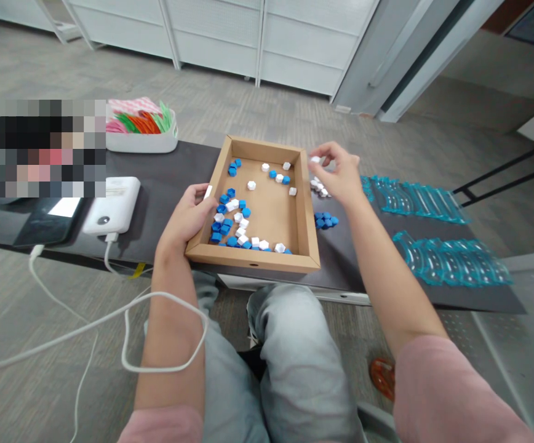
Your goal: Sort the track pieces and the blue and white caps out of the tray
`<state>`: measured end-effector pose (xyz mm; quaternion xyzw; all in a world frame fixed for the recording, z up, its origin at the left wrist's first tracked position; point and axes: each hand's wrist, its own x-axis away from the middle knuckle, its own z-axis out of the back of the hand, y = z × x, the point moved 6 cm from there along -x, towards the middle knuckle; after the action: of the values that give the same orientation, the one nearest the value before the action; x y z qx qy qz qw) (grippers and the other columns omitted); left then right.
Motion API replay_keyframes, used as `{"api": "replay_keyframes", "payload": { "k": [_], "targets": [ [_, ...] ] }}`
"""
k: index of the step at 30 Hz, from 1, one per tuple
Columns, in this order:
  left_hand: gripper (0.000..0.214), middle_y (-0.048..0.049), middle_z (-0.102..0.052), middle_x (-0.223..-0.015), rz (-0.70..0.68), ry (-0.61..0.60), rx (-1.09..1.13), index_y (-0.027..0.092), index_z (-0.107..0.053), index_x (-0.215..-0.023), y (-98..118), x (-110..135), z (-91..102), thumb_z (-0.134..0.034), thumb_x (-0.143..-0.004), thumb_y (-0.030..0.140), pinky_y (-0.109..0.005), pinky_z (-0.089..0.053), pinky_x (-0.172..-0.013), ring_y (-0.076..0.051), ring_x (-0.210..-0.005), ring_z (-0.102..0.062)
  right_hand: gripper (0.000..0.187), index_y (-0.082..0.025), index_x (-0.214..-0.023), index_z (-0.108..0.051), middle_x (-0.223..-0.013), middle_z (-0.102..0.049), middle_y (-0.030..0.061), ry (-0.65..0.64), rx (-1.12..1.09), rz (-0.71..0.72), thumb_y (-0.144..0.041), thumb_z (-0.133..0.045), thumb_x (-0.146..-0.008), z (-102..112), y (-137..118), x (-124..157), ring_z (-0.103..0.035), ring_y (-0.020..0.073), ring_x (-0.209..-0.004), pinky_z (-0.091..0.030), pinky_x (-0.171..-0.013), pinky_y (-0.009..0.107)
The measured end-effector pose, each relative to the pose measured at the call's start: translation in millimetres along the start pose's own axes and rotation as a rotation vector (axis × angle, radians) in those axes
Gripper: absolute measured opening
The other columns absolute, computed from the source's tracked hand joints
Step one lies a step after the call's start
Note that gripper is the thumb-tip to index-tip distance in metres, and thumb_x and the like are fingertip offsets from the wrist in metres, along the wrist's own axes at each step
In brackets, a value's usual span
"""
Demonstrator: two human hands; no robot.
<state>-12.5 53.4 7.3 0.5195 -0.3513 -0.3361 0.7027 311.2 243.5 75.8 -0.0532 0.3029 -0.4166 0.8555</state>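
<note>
A shallow cardboard tray (304,209) lies on the dark table (170,178) and holds several blue and white hexagonal pieces (232,221). My left hand (186,216) grips the tray's left wall, with a white piece pinched at its fingertips. To the right of the tray my right hand (338,173) is raised, its fingers pinched on a small white piece (315,159). Beneath that hand lies a small pile of white pieces (318,186). A cluster of blue pieces (325,220) rests just right of the tray.
Two rows of teal plastic strips (414,198) lie at the right of the table. A white bin of coloured sticks (141,130) stands at the back left. A white power bank (112,206) with a cable and a phone (48,220) sit at the left.
</note>
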Motion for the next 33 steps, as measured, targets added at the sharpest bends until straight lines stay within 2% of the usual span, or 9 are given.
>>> {"api": "replay_keyframes", "payload": {
  "k": [3, 7, 10, 13, 16, 19, 25, 29, 33],
  "targets": [
    [0.047, -0.0059, -0.083, -0.124, 0.004, 0.0, -0.001, 0.025, -0.07, -0.118, -2.5, -1.5, 0.5, -0.076, -0.071, 0.029, -0.039, -0.064, -0.106, -0.031, -0.125, -0.076, 0.029, -0.028, -0.126, -0.078, -0.114, -0.082, 0.0095, 0.092, -0.026, -0.118, -0.045, -0.065, -0.107, 14.2, 46.3, 17.5, -0.072, 0.0331, -0.103, -0.05, -0.107, 0.055],
    [0.051, -0.0047, -0.082, -0.122, -0.016, -0.004, -0.015, 0.024, -0.07, -0.12, -7.7, -6.6, 2.4, -0.076, -0.069, 0.032, -0.04, -0.061, -0.11, -0.029, -0.121, -0.075, 0.02, -0.027, -0.108, -0.077, -0.105, -0.08, 0.0088, -0.005, 0.038, -0.178, -0.047, -0.074, -0.103, -6.9, 71.2, 42.8, -0.072, 0.0334, -0.103, -0.047, -0.108, 0.054],
    [0.053, -0.0037, -0.082, -0.12, -0.025, 0.008, -0.035, 0.024, -0.07, -0.12, -8.4, -8.4, 4.6, -0.076, -0.069, 0.032, -0.04, -0.059, -0.112, -0.028, -0.118, -0.075, 0.017, -0.026, -0.104, -0.078, -0.108, -0.081, 0.0099, -0.113, 0.116, -0.141, -0.043, -0.08, -0.101, -27.5, 67.0, 51.4, -0.069, 0.0358, -0.109, -0.042, -0.109, 0.055],
    [0.053, -0.0045, -0.081, -0.119, -0.009, 0.012, -0.051, 0.023, -0.071, -0.12, -5.8, -6.5, 5.0, -0.076, -0.068, 0.032, -0.039, -0.059, -0.11, -0.028, -0.118, -0.075, 0.014, -0.026, -0.106, -0.081, -0.122, -0.081, 0.0118, -0.15, 0.152, -0.102, -0.039, -0.083, -0.1, -35.4, 63.0, 52.5, -0.065, 0.0398, -0.121, -0.04, -0.11, 0.056],
    [0.054, -0.0048, -0.081, -0.118, 0.007, 0.02, -0.055, 0.022, -0.071, -0.12, -3.2, -3.9, 4.9, -0.076, -0.068, 0.031, -0.037, -0.059, -0.108, -0.028, -0.119, -0.075, 0.015, -0.027, -0.11, -0.083, -0.134, -0.076, 0.0141, -0.116, 0.174, -0.107, -0.039, -0.082, -0.102, -32.1, 65.0, 52.9, -0.061, 0.0428, -0.129, -0.041, -0.11, 0.056],
    [0.055, -0.0039, -0.081, -0.117, 0.008, 0.023, -0.042, 0.023, -0.071, -0.121, -3.9, -3.9, 4.9, -0.076, -0.067, 0.031, -0.037, -0.059, -0.107, -0.028, -0.116, -0.075, 0.017, -0.026, -0.114, -0.081, -0.133, -0.074, 0.0154, -0.064, 0.181, -0.127, -0.04, -0.076, -0.107, -26.2, 67.3, 54.5, -0.061, 0.043, -0.129, -0.042, -0.111, 0.057],
    [0.052, -0.0039, -0.081, -0.115, -0.007, 0.021, -0.041, 0.023, -0.072, -0.118, -6.5, -6.1, 5.3, -0.077, -0.067, 0.032, -0.038, -0.06, -0.105, -0.028, -0.113, -0.075, 0.018, -0.027, -0.117, -0.076, -0.121, -0.077, 0.0097, 0.013, 0.001, -0.074, -0.041, -0.065, -0.113, -17.4, 49.7, 52.3, -0.065, 0.0341, -0.112, -0.047, -0.111, 0.053],
    [0.051, -0.0036, -0.083, -0.118, -0.013, 0.011, -0.001, 0.024, -0.071, -0.117, -5.8, -5.9, 3.2, -0.077, -0.067, 0.031, -0.038, -0.061, -0.106, -0.028, -0.114, -0.075, 0.017, -0.029, -0.12, -0.078, -0.121, -0.08, 0.009, -0.094, -0.068, 0.084, -0.039, -0.068, -0.11, -18.2, 16.0, 35.6, -0.065, 0.0354, -0.115, -0.048, -0.114, 0.056],
    [0.052, -0.0035, -0.083, -0.118, -0.02, 0.011, 0.017, 0.024, -0.071, -0.118, -7.2, -7.1, 2.4, -0.076, -0.067, 0.031, -0.038, -0.06, -0.107, -0.027, -0.116, -0.076, 0.022, -0.028, -0.121, -0.082, -0.117, -0.081, 0.0108, -0.308, 0.073, 0.192, -0.037, -0.078, -0.102, -38.5, -8.7, 5.0, -0.063, 0.0412, -0.124, -0.046, -0.116, 0.062]
  ]
}}
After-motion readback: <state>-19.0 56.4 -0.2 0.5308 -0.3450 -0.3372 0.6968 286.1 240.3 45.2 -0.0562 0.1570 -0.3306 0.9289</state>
